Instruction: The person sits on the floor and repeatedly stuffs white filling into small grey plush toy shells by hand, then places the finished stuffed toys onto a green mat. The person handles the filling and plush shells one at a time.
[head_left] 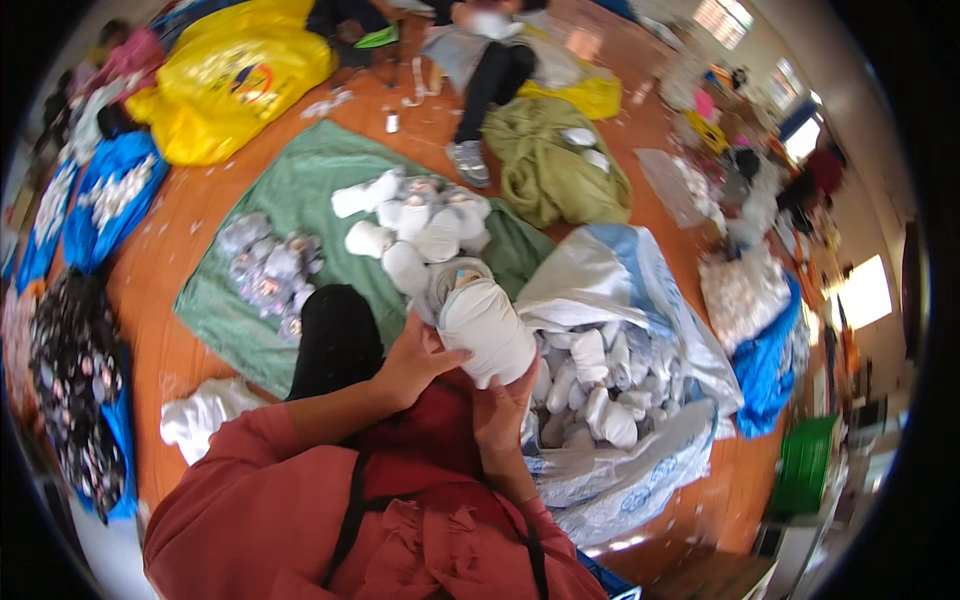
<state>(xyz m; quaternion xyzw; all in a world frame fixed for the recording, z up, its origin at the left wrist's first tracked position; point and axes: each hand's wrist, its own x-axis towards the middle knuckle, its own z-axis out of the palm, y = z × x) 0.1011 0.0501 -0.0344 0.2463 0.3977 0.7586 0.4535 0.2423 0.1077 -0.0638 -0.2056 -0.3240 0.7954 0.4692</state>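
Observation:
In front of my lap I hold a stuffed plush toy (487, 330), a plump white cloth body with a grey part at its far end. My left hand (412, 362) grips its left side, the thumb lying across the white cloth. From below, my right hand (500, 408) closes on its near end. Just beyond it, a heap of similar white and grey stuffed pieces (438, 236) lies on a green sheet (345, 165). Left of that heap sits a pile of grey plush pieces (265, 265). Beside my right hand, an open white-and-blue woven sack (690, 345) holds many small pale grey stuffed pieces (610, 395).
Past the sheet are a large yellow bag (235, 85) and an olive sack (555, 165). Blue bags (115, 195) and a dark heap of pieces (75, 375) line the left. People sit at the far side. A green container (805, 465) stands at right.

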